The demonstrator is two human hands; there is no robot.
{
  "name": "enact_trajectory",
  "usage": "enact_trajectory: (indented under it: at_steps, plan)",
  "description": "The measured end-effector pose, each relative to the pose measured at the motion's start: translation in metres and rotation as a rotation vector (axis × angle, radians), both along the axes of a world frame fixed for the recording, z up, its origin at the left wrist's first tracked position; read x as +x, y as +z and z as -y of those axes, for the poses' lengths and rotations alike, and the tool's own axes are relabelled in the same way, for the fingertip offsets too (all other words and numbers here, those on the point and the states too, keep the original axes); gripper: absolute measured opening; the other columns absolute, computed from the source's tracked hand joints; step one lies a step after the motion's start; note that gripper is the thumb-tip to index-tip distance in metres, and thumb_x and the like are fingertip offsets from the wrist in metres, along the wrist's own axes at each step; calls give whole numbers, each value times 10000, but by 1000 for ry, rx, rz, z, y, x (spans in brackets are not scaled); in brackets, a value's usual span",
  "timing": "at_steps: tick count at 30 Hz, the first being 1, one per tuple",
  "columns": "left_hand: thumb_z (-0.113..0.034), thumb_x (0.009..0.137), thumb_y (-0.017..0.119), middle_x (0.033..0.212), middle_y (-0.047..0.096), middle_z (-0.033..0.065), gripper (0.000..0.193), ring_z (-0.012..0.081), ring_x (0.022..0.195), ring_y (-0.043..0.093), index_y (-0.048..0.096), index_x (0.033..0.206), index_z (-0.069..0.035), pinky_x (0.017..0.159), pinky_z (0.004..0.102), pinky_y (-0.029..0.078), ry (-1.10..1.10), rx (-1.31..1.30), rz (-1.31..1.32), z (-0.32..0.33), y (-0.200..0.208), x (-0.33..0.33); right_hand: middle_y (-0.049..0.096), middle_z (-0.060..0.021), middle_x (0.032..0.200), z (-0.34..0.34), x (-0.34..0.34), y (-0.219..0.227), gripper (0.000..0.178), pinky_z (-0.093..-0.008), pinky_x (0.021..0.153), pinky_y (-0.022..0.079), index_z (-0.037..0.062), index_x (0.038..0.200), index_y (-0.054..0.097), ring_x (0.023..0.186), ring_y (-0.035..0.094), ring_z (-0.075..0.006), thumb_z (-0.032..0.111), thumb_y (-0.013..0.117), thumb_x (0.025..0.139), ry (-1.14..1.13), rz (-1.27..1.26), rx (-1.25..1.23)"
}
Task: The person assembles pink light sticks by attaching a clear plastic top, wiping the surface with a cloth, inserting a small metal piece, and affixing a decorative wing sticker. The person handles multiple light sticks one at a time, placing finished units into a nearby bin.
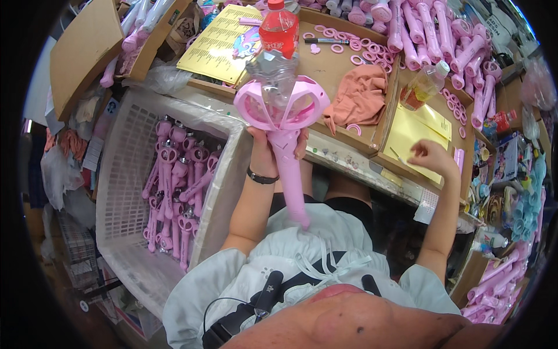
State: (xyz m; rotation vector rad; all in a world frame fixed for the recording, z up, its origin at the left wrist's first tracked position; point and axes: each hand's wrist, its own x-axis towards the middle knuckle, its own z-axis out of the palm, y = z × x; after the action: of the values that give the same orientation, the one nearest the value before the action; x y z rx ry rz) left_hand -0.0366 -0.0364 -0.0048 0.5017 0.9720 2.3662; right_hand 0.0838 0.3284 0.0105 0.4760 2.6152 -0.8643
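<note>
Pale green cloth of the person's top (349, 230), crossed by black straps (268, 291), lies nearest the camera along the lower edge. Above it, the left hand (263, 152), with a black bracelet (263, 178) at its wrist, clasps a large pink wand (286, 160) around the neck, just below its open, ribbed head; the tapering handle points down toward the lap. Clear plastic (272, 72) rises at the head, and I cannot tell whether it belongs to the wand. To the right, the right hand (431, 156) hangs over yellow sheets (407, 131), well apart from the wand, its fingers curled; whether they pinch anything I cannot tell. On the left stands a white basket (113, 174) holding smaller pink wands (167, 168). Beyond the pink wand, a red bottle (278, 29) stands upright beside a cardboard tray (314, 64), where pink rings (337, 49), a black marker (326, 41) and a crumpled salmon cloth (365, 93) lie. More pink wands (427, 32) are heaped at the upper right, near a clear bottle (423, 88).
</note>
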Motion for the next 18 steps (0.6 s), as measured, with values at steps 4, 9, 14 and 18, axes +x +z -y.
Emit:
enact_trajectory:
  at_steps: [4, 9, 14, 18]
  plan:
    - [-807, 694, 411, 817, 559, 116, 886, 154, 502, 513, 516, 1000, 18, 435, 244, 379, 0, 8, 59, -5, -6, 0, 649, -105, 754, -13, 2, -15, 220, -303, 625, 482, 14, 798, 656, 685, 614, -194, 196, 698, 682, 162, 137, 22]
    - [-729, 771, 420, 859, 584, 139, 788, 178, 571, 549, 531, 1021, 10, 481, 245, 407, 52, 14, 116, -2, -9, -3, 644, -115, 762, -3, -1, -7, 153, -305, 623, 487, 7, 720, 632, 661, 624, -206, 157, 655, 702, 242, 23, 198]
    - [-691, 783, 468, 914, 588, 97, 714, 155, 684, 572, 537, 1035, -27, 567, 258, 453, 21, -71, 82, 1, -8, -3, 612, -103, 749, 39, -2, 34, 146, -282, 597, 489, -1, 842, 578, 655, 623, -185, 94, 614, 738, -45, -333, -73]
    - [-673, 789, 487, 899, 590, 90, 695, 153, 683, 575, 534, 1042, -27, 574, 261, 461, 4, -117, 82, -6, -6, 0, 585, -103, 740, 111, -2, 55, 139, -269, 581, 492, 7, 867, 544, 635, 612, -162, 33, 601, 743, 188, -622, -360]
